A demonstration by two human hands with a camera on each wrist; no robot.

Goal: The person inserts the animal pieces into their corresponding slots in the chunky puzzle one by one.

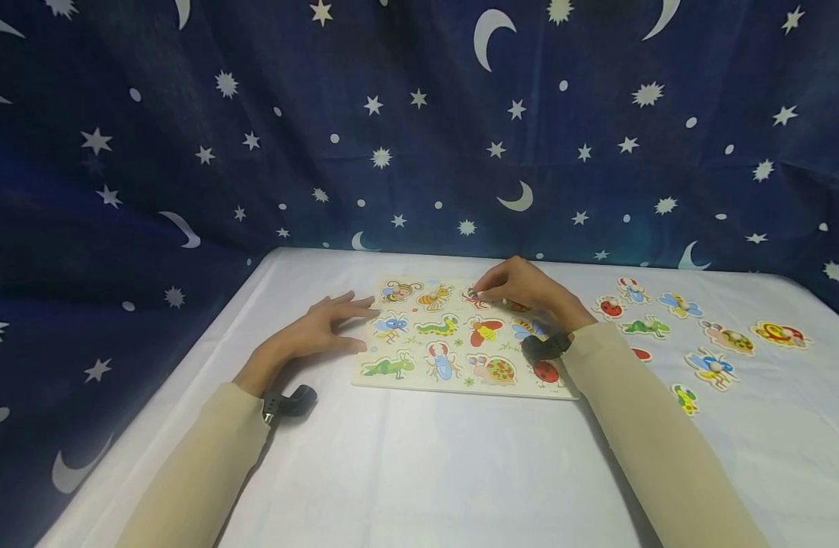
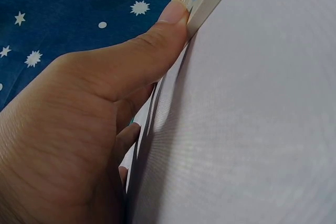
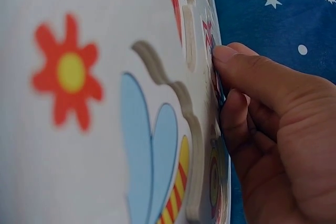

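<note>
A wooden insect puzzle board (image 1: 454, 392) lies flat on the white-covered table, with bug pictures in cut-out recesses. My right hand (image 1: 529, 289) is over its far side, thumb and fingers pinching a small red-legged bug puzzle piece (image 1: 476, 297) at a recess. The right wrist view shows the fingertips close to the board face; the fingers largely hide the piece there. At the board's left edge is my left hand (image 1: 330, 323), fingers spread and fairly straight. In the left wrist view its thumb (image 2: 170, 17) touches the board's side.
Several loose insect pieces lie right of the board, including a green grasshopper piece (image 1: 645, 326), a snail piece (image 1: 779, 335) and a blue dragonfly piece (image 1: 680, 305). A dark blue curtain (image 1: 419, 137) with moons and stars hangs behind the table.
</note>
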